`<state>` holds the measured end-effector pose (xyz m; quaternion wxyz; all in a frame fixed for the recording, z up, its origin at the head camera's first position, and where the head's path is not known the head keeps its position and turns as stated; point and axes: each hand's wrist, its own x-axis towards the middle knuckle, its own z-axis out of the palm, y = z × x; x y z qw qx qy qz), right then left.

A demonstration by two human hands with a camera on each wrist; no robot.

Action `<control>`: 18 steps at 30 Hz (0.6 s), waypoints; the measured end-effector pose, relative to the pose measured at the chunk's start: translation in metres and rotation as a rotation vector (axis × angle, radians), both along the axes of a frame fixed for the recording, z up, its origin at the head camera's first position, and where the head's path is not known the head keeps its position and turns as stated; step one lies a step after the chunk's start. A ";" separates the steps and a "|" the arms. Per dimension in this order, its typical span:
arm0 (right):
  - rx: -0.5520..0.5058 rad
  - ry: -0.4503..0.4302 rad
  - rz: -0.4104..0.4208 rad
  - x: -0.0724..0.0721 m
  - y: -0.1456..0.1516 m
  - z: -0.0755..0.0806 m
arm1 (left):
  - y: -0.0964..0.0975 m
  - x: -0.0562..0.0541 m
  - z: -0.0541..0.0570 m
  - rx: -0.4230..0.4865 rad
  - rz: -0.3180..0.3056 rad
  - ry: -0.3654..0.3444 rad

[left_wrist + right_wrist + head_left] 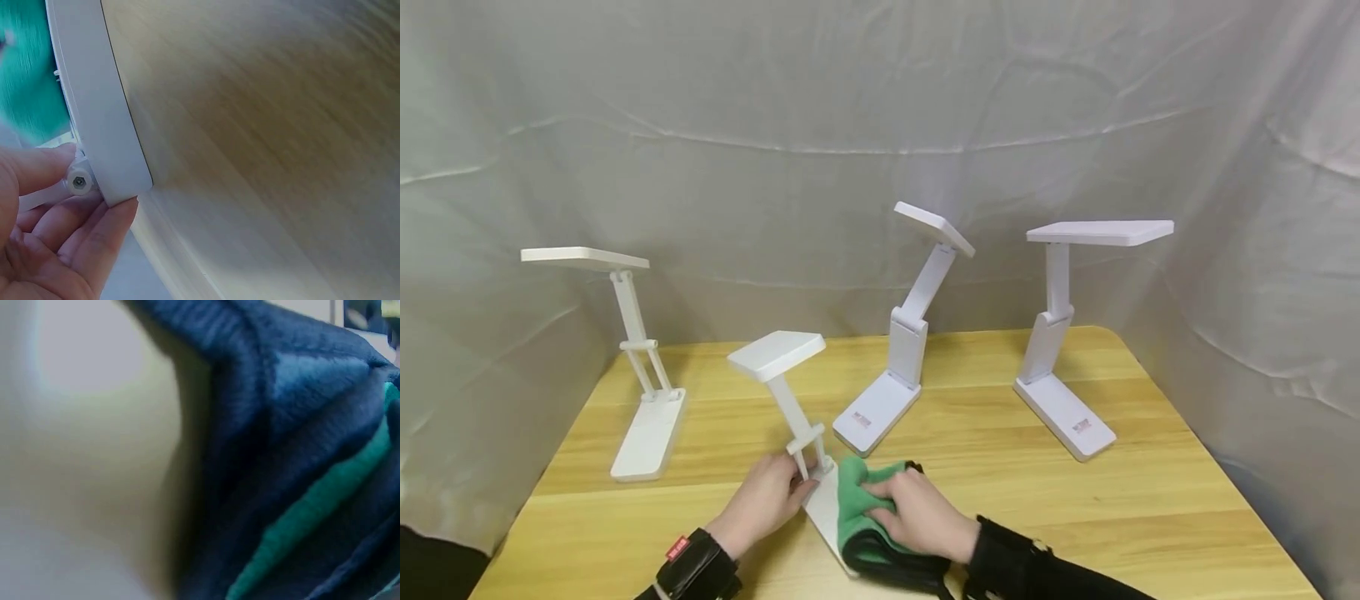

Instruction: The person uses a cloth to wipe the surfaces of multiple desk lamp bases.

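Observation:
A white folding desk lamp (825,507) stands at the front middle of the table, its square head (777,354) tilted above the jointed arm. At the hinge end of its base, my left hand (766,500) grips the lamp, thumb on top and fingers round the end, as the left wrist view also shows on the base (94,100). My right hand (928,512) holds a folded green cloth (855,504) with dark edging against the top of the base, covering part of it. Dark folds of the cloth (244,444) fill much of the right wrist view.
Three more white folding lamps stand unfolded further back: one lamp (651,433) at left, another lamp (880,412) at centre, and a third lamp (1067,417) at right. The wooden table (1165,508) ends at a grey curtain (775,233) behind and at both sides.

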<state>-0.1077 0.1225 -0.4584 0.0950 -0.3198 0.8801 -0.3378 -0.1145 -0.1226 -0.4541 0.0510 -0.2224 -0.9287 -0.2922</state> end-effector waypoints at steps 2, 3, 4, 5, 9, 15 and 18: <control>-0.007 -0.010 0.020 0.009 0.008 -0.001 | -0.001 0.001 0.000 -0.003 0.004 -0.010; -0.010 -0.011 0.025 0.011 0.010 -0.001 | -0.001 0.001 0.001 -0.008 0.005 -0.013; -0.011 -0.011 0.024 0.011 0.011 -0.001 | -0.002 0.001 0.001 -0.011 0.003 -0.014; -0.011 0.001 0.020 0.009 0.009 -0.002 | -0.002 0.001 0.001 -0.012 0.001 -0.016; 0.020 0.064 -0.009 -0.012 -0.011 -0.001 | -0.003 0.000 0.003 -0.013 -0.008 -0.022; 0.044 0.078 -0.032 -0.015 -0.016 0.001 | -0.001 -0.001 0.002 -0.013 -0.009 -0.008; 0.021 0.044 -0.021 0.005 0.000 0.001 | 0.000 0.000 0.000 -0.012 -0.001 -0.001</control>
